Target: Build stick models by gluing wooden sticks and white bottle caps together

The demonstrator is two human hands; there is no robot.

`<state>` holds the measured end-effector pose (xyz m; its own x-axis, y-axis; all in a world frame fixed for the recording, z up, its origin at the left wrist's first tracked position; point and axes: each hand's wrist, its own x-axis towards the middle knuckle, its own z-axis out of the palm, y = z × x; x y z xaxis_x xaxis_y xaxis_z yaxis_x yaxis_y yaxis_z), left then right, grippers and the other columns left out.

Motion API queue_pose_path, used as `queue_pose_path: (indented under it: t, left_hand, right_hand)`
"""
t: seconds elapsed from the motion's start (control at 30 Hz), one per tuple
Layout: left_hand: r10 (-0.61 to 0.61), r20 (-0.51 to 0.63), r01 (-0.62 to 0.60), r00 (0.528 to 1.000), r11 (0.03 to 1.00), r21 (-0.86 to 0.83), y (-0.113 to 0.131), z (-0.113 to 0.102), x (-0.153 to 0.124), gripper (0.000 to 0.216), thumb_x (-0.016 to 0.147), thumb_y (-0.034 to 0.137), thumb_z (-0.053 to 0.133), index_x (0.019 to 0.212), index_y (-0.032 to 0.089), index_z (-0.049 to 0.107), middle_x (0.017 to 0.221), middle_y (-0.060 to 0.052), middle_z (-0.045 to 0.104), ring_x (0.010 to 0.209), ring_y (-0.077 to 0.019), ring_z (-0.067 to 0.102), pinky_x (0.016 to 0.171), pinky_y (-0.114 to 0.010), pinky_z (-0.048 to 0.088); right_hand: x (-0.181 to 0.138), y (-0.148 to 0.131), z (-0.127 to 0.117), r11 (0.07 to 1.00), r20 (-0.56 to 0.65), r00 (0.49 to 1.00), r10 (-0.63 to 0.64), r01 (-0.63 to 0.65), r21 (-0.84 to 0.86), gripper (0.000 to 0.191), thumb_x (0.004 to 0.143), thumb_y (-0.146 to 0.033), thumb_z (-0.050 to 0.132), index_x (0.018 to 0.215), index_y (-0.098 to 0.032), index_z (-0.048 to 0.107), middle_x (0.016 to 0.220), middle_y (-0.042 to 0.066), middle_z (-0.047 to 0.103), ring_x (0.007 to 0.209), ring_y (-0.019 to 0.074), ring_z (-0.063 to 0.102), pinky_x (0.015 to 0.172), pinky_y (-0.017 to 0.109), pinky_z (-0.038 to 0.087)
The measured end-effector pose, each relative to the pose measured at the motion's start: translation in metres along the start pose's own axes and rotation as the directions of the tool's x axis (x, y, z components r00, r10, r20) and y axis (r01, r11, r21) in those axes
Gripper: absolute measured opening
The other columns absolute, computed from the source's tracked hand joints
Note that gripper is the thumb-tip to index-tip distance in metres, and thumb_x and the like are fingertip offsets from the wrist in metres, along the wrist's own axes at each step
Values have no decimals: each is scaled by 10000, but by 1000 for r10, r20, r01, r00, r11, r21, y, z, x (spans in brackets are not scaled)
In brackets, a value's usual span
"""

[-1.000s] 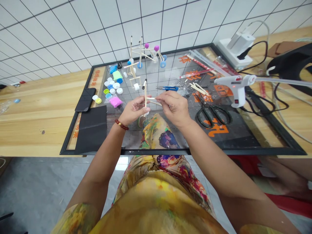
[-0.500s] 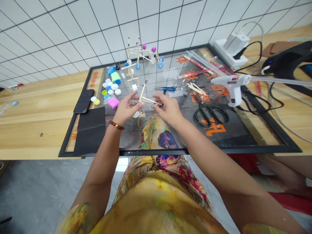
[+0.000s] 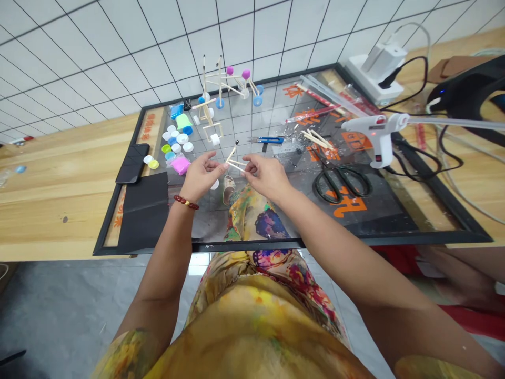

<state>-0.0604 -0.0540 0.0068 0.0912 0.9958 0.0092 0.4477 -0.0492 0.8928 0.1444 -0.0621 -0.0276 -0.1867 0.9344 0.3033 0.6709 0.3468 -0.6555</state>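
In front of me is a small frame of thin wooden sticks (image 3: 235, 162), joined at an angle; one stick points up and ends in a dark tip. My left hand (image 3: 202, 176) wears a beaded bracelet and pinches the frame at its joined left end. My right hand (image 3: 266, 175) grips the other ends of the two lower sticks between thumb and fingers. Just beyond the hands lie blue-handled thread snips (image 3: 269, 140). A stick model (image 3: 213, 123) with a white wheel stands behind the left hand, and a second model (image 3: 221, 79) with pink balls and blue wheels is farther back.
Bottle caps (image 3: 182, 138), a pink clay packet (image 3: 180, 165) and a phone (image 3: 133, 163) lie left. Loose sticks (image 3: 316, 139), black scissors (image 3: 341, 184), a white glue gun (image 3: 374, 134) with its cord and a power strip (image 3: 371, 84) are right. A black-framed glass panel (image 3: 252, 246) lies underneath.
The stick frame has turned a little in my hands: its dark-tipped stick leans farther right and sits lower. My right hand has shifted slightly left, closer to my left hand.
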Motion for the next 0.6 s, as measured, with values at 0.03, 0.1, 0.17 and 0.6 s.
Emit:
queue_pose_path:
  t: [0.03, 0.1, 0.17, 0.6]
  left_hand:
    - [-2, 0, 2, 1000, 1000, -5, 0, 0, 0, 768, 728, 507, 792, 1347, 119, 551, 1004, -97, 712, 910, -226, 674, 781, -349, 536]
    - [-3, -3, 3, 1000, 1000, -19, -1, 0, 0, 763, 717, 516, 799, 1327, 120, 568, 1028, -101, 704, 905, -222, 672, 769, -341, 538]
    - [2, -14, -2, 1000, 1000, -30, -2, 0, 1, 744, 720, 541, 788, 1309, 133, 586, 1060, -105, 701, 928, -227, 670, 787, -349, 543]
    - [161, 65, -172, 985, 852, 494, 5, 8, -8, 1043, 545, 610, 858, 1421, 159, 517, 1218, -159, 653, 1123, -356, 593, 986, -484, 470]
  right_hand:
    - [0, 0, 0, 1000, -1, 1000, -4, 4, -3, 386, 805, -175, 651, 1190, -202, 664, 902, 44, 768, 826, 230, 691, 806, 380, 496]
    - [0, 1, 1, 1000, -10, 1000, -14, 14, -14, 378, 809, -186, 655, 1187, -205, 662, 899, 45, 767, 830, 231, 689, 812, 383, 487]
    - [0, 1, 0, 999, -24, 999, -26, 25, -27, 377, 800, -206, 677, 1177, -200, 664, 900, 52, 763, 847, 241, 685, 824, 394, 473]
    - [-1, -3, -3, 998, -4, 1000, -25, 25, -64, 384, 787, -225, 704, 1166, -180, 660, 945, 64, 750, 876, 247, 655, 842, 406, 408]
